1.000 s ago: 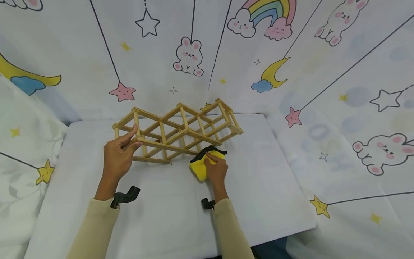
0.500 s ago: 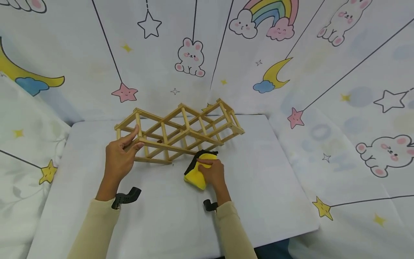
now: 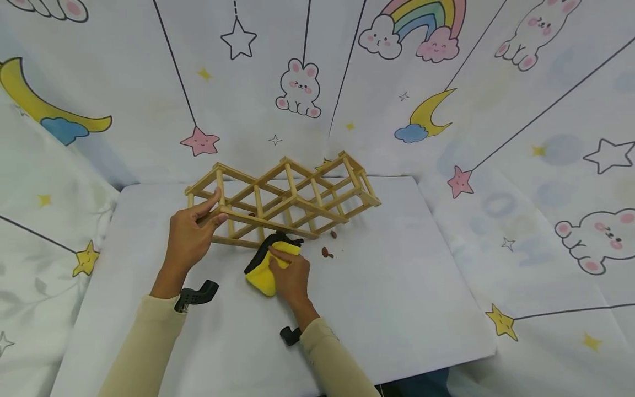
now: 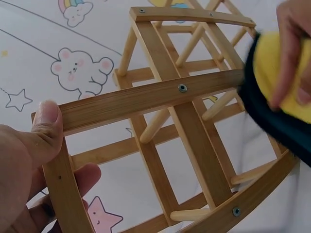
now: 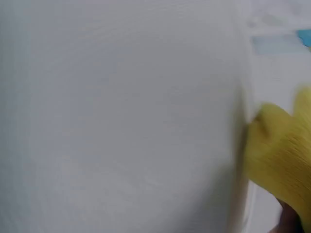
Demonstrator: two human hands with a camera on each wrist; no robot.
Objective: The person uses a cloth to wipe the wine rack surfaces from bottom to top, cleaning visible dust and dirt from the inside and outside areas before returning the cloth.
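Observation:
A wooden lattice rack (image 3: 292, 201) of slats and round dowels stands tilted on the white table. My left hand (image 3: 190, 234) grips its near left corner; in the left wrist view the thumb lies over a slat (image 4: 150, 99) with fingers behind it. A folded yellow cloth (image 3: 265, 273) with a dark edge is pinched in my right hand (image 3: 292, 275), in front of the rack's lower front slats. In the right wrist view the yellow cloth (image 5: 279, 155) is blurred at the right edge, and most of that hand is out of view.
Small brown pieces (image 3: 325, 252) and crumbs lie on the white tabletop (image 3: 397, 298) right of the cloth. Another brown bit (image 3: 251, 215) shows between the rack's slats. A patterned fabric backdrop (image 3: 238, 99) rises behind the table and along its sides.
My right hand has moved the cloth left and slightly down along the rack's front. Brown pieces have come into view near where it was. My left hand keeps its grip on the rack.

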